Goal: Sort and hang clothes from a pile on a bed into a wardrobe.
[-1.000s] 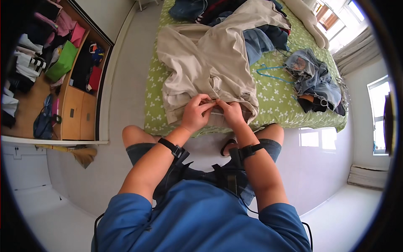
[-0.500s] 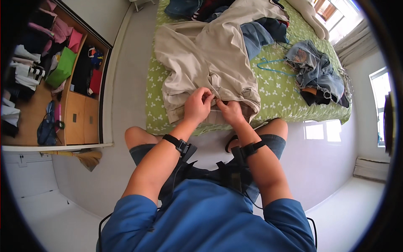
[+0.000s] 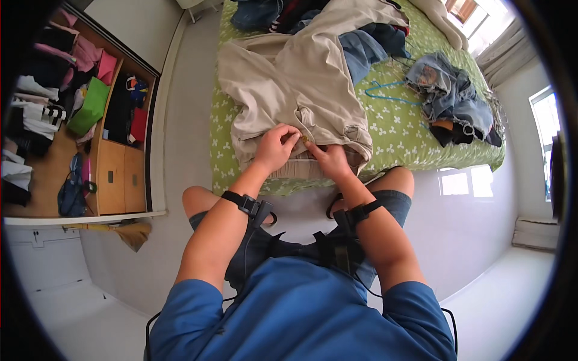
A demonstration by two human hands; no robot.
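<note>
Beige trousers (image 3: 283, 78) lie on the bed with the waistband toward me and the legs stretching to the far side. My left hand (image 3: 277, 148) pinches the cloth at the front fly, just left of the middle. Close beside it, my right hand (image 3: 330, 160) grips the other side of the fly, with its thumb and fingertips on the waistband. A small brassy spot, perhaps a button or zipper part, shows between the fingertips. Both hands are closed on the trousers, their tips almost touching.
A green bedspread with white leaf shapes (image 3: 391, 144) covers the bed. Ripped denim (image 3: 448, 90) and a blue hanger (image 3: 391, 91) lie to the right, more jeans (image 3: 361, 54) beyond. On the left stands an open wardrobe (image 3: 120, 174) of clothes, a broom (image 3: 133, 233) below it.
My left hand has shifted slightly left and down, its fingertips a little apart from the right ones, baring the brassy spot. The view has moved a little.
</note>
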